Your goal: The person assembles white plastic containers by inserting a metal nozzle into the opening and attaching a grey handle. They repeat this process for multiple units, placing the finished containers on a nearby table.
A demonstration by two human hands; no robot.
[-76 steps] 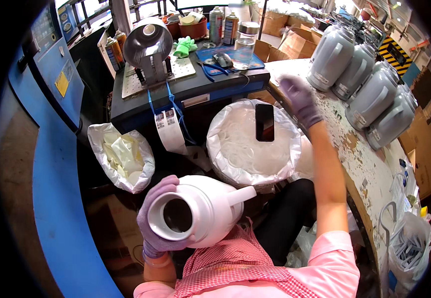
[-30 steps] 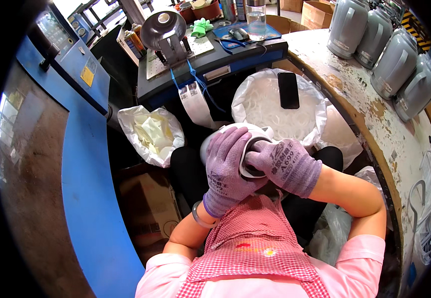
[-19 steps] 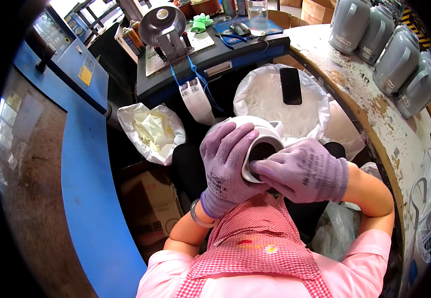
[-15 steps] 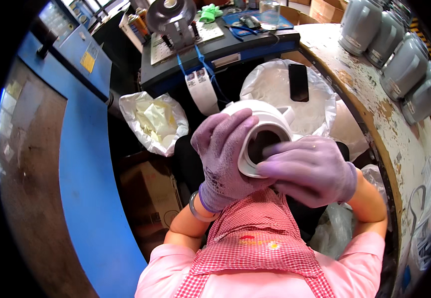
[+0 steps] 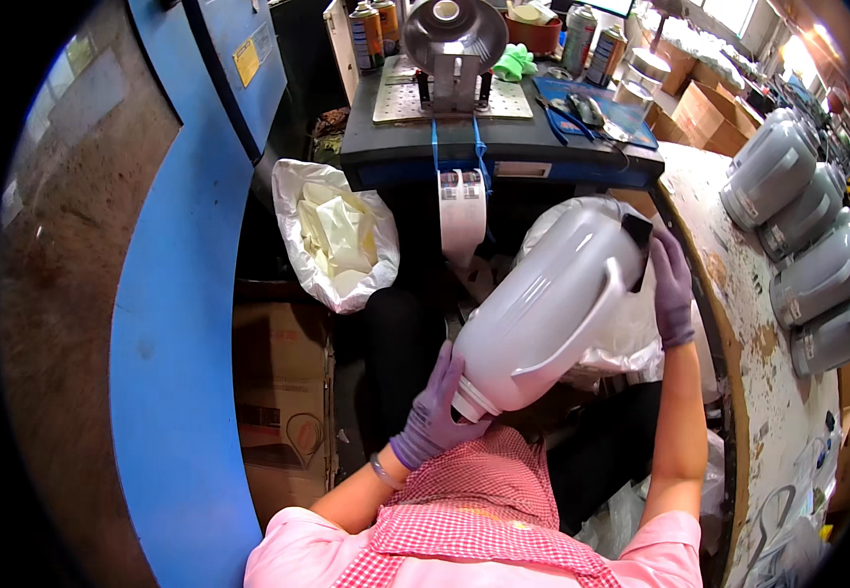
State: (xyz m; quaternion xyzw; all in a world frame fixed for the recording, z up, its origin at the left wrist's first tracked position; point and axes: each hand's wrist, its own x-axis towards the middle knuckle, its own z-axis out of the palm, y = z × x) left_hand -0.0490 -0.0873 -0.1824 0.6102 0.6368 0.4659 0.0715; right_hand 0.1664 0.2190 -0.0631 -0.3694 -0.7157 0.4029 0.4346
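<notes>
A large glossy grey plastic jug (image 5: 543, 309) with a long side handle is held slantwise in front of me, its white threaded neck toward my body. My gloved left hand (image 5: 437, 416) is wrapped round the neck. At the far right end, my gloved right hand (image 5: 673, 289) bears against the jug, its fingers partly hidden. Beside those fingers shows a dark rectangular piece (image 5: 635, 253); whether it touches the jug I cannot tell.
Several grey jugs (image 5: 773, 171) stand on the worn bench (image 5: 739, 294) at right. Ahead is a dark table (image 5: 396, 147) with a metal fixture (image 5: 454, 83) and a hanging label roll (image 5: 462, 220). White bags (image 5: 298, 196) and a cardboard box (image 5: 278, 392) lie below.
The jug has swung from mouth-up facing me to lying slantwise. My right hand has left its mouth for the far end; my left hand has moved to the neck. The view has shifted.
</notes>
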